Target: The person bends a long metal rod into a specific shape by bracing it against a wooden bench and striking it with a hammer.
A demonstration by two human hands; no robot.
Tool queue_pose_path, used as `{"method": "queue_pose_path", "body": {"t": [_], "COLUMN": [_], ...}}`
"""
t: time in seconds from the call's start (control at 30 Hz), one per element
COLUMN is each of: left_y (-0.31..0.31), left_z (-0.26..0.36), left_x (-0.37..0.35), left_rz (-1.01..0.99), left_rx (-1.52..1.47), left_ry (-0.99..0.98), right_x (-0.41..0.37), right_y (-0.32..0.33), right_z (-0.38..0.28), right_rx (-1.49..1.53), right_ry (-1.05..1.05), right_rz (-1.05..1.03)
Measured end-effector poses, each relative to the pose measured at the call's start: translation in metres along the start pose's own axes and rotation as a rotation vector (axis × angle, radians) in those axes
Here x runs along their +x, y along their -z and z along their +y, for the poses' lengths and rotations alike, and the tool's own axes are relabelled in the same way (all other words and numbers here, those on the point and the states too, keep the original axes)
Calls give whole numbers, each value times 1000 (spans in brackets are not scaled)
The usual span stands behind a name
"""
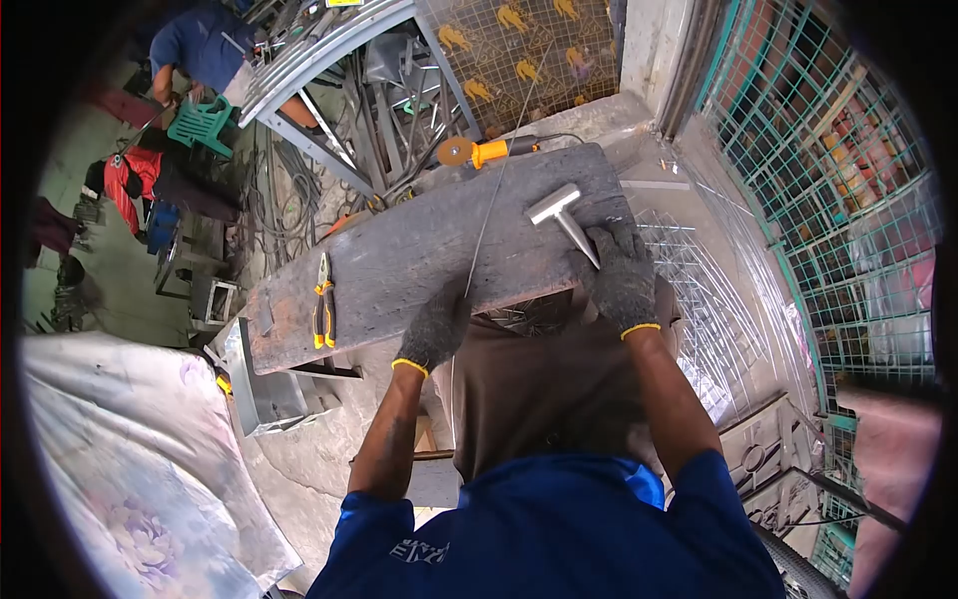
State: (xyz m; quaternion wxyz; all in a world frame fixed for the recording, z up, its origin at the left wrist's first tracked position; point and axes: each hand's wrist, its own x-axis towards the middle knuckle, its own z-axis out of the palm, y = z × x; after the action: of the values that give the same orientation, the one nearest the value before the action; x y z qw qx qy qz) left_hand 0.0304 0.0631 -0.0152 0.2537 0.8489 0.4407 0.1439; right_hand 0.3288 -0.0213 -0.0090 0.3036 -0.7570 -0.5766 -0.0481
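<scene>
My left hand (436, 324), in a dark knit glove with a yellow cuff, is closed around a thin metal rod (492, 208) near the front edge of a worn wooden bench (399, 245). The rod slants up and away past the bench's far side. My right hand (626, 285), gloved alike, is closed at the handle of a T-shaped metal hammer (556, 205), whose head is over the right part of the bench. Part of the handle is hidden by the glove. Pliers (323, 304) with yellow and black grips lie on the bench's left part.
An angle grinder (489, 152) lies beyond the bench. Metal scraps (384, 110) fill a frame behind it. Wire grids (709, 290) lie at right, beside a green mesh fence (828, 170). Two people (205, 50) work at far left. A flowered cloth (140, 469) hangs at lower left.
</scene>
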Motion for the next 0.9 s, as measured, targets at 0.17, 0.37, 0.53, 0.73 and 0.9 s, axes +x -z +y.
{"method": "queue_pose_path", "body": {"t": [0.17, 0.37, 0.53, 0.73, 0.9], "left_y": [61, 156, 203, 251, 275], "left_z": [28, 94, 126, 150, 168], "left_x": [-42, -94, -120, -104, -79], "left_rz": [-18, 40, -65, 112, 202], "left_rx": [-349, -210, 56, 481, 687], "left_ry": [211, 286, -17, -175, -304], "right_x": [2, 69, 115, 114, 89], "right_y": [-7, 44, 93, 136, 153], "right_z": [12, -30, -59, -32, -16], "right_rx": [86, 189, -3, -119, 182], "right_ry": [-13, -1, 396, 422, 186], "right_rz": [-37, -41, 207, 395, 384]}}
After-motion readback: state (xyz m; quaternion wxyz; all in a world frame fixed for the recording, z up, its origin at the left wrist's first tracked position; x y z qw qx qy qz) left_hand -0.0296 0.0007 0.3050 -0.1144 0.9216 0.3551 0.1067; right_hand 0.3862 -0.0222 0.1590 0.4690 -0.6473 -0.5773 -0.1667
